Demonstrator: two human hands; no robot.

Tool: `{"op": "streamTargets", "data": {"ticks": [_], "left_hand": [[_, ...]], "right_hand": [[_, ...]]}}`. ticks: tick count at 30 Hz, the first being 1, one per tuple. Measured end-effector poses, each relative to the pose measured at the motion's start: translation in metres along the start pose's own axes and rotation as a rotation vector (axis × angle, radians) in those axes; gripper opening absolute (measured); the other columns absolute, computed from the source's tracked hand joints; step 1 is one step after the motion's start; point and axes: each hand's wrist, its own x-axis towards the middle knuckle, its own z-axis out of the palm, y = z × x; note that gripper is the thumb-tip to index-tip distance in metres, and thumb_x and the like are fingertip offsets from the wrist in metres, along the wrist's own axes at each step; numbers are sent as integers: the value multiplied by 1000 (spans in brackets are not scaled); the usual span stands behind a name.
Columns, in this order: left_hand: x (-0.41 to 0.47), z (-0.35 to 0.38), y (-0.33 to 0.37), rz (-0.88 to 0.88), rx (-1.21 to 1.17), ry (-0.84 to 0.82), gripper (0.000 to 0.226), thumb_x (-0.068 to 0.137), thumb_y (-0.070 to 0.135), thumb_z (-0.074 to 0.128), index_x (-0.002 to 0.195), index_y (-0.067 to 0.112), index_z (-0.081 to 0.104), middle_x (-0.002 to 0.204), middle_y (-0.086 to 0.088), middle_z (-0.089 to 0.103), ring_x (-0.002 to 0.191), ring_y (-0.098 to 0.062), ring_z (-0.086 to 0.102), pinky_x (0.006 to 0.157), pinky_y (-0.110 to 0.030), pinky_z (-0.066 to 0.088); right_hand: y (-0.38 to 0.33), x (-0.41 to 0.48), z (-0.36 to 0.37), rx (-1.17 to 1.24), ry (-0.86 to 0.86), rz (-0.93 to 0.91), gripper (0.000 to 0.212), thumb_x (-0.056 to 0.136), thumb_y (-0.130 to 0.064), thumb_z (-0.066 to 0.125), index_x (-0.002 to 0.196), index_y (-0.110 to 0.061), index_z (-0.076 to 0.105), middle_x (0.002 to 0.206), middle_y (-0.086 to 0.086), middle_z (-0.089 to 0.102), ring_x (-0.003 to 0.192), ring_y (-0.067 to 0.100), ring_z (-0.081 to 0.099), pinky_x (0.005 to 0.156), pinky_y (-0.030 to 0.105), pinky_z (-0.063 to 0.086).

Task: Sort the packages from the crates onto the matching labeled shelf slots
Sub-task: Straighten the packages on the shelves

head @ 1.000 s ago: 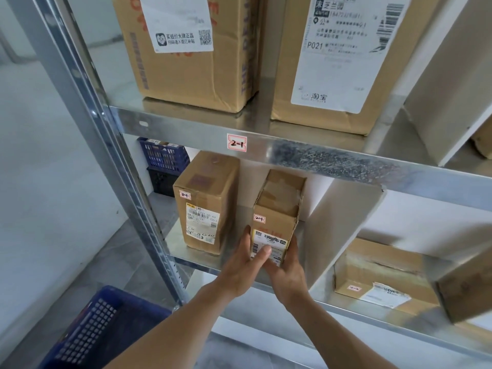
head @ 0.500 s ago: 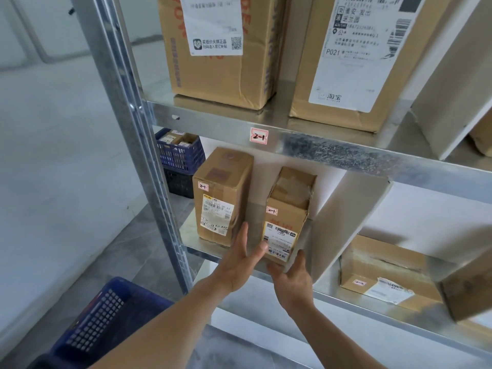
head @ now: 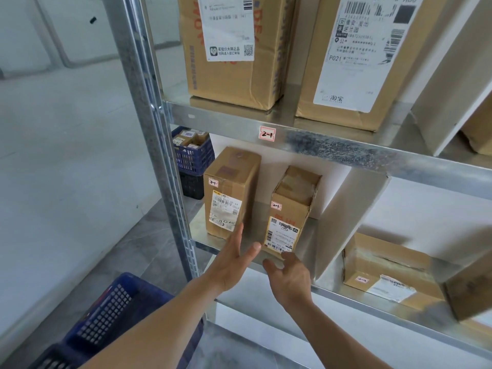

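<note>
The small box (head: 288, 217) marked 2-1 stands upright on the shelf (head: 306, 243), just beyond both hands. The left hand (head: 234, 262) is spread flat at its near-left corner and the right hand (head: 290, 278) is loosely open below its near edge; neither grips. A taller box (head: 229, 193) stands to the left, a white divider (head: 346, 222) to the right.

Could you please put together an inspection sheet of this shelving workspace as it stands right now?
Surface: metal shelf, slot label 2-1 on the beam above.
Job's things: tall box and small box, both tagged 2-1, upright, apart, in that slot.
Clutter: nothing seen.
Grippers: left hand and right hand open at the small box's foot; contact unclear.
Cables: nothing seen.
Surroundings: blue crate at lower left; far crate holding packages; large boxes on the shelf above; flat box in the next slot.
</note>
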Motion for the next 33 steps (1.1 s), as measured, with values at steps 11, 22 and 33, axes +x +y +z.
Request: {"op": "streamTargets", "data": {"ticks": [11,22,33], "left_hand": [[-12,-41,-16,-12,2,130,79,81,85,23,154,55,10,164,19,23,143,-11,36,115,-47,33],[21,-75,3,1,-144,234,76,67,99,18,133,60,27,144,26,44,119,18,45,100,-16,45],[43,-66,-20,-68,-234,213,93,72,99,27,152,51,24,154,17,44,143,-18,42,117,-60,31]], "right_hand": [[-27,14,32,98,-133,-40,33,97,-33,64,125,-17,59,115,10,68,83,16,58,65,24,46],[-60,55,54,213,-257,-120,72,90,-25,66,154,-35,35,128,0,66,95,22,63,62,21,48],[-69,78,60,253,-250,-102,74,82,-29,66,151,-31,43,126,-5,70,102,23,65,77,25,48]]}}
